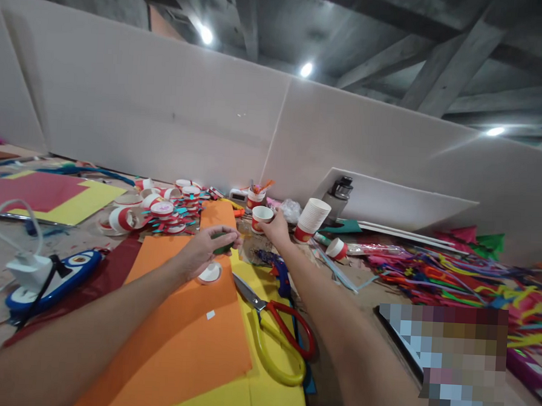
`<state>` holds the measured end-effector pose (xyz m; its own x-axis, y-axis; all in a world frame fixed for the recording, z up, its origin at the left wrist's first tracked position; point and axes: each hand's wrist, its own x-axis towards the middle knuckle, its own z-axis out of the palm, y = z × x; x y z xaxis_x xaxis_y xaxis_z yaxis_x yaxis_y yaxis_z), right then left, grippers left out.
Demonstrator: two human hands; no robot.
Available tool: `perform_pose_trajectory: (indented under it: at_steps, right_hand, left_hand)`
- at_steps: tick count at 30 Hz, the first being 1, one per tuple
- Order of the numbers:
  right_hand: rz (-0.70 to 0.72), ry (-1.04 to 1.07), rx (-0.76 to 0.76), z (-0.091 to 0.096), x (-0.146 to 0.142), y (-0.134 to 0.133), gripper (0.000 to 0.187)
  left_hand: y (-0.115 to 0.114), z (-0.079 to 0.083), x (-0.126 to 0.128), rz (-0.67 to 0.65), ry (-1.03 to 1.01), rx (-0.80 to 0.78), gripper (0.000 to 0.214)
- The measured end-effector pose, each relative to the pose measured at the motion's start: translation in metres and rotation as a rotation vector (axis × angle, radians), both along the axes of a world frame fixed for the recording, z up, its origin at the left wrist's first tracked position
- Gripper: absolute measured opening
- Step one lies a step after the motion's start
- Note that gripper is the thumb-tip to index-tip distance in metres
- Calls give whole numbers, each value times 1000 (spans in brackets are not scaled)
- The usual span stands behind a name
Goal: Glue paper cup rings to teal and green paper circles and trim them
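Observation:
My right hand (276,229) reaches forward and grips the side of a red and white paper cup (262,214), which stands upright with its mouth up. My left hand (212,243) is closed above the orange paper (178,325), its fingers around something small and dark green that I cannot make out. Just below it lies a white paper disc (210,272). Scissors (282,343) with one red and one yellow handle lie on the yellow paper (243,395), blades pointing at my hands. A stack of paper cups (313,219) stands right of my right hand.
Cut cup pieces with red bands (161,209) are heaped at the back left. A grey bottle (337,197) stands by the white partition (176,113). Colourful pipe cleaners (462,279) spread over the right side. A blue power strip with a white charger (31,272) sits on the left.

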<state>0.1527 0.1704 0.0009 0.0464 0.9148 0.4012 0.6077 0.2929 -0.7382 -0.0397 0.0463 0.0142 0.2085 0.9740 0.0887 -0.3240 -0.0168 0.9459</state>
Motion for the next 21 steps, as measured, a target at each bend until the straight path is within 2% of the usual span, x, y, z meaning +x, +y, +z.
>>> perform_pose_trajectory:
  at_steps: [3, 5, 10, 13, 16, 21]
  right_hand:
    - [106, 9, 100, 10, -3, -22, 63]
    - [226, 14, 240, 21, -5, -47, 67]
    - [328, -63, 371, 39, -9, -117, 76]
    - [353, -86, 442, 36, -11, -142, 72]
    - [338, -108, 518, 29, -11, -150, 65]
    - [307, -203, 542, 32, -5, -160, 60]
  left_hand:
    - [3, -3, 0, 163, 235, 134, 29]
    - [5, -5, -2, 258, 365, 235, 33]
    - [4, -9, -2, 405, 512, 468, 57]
    - [-2, -7, 4, 390, 466, 618, 61]
    - [-10, -4, 10, 342, 406, 652, 54]
    - [-16, 2, 7, 323, 538, 710, 42]
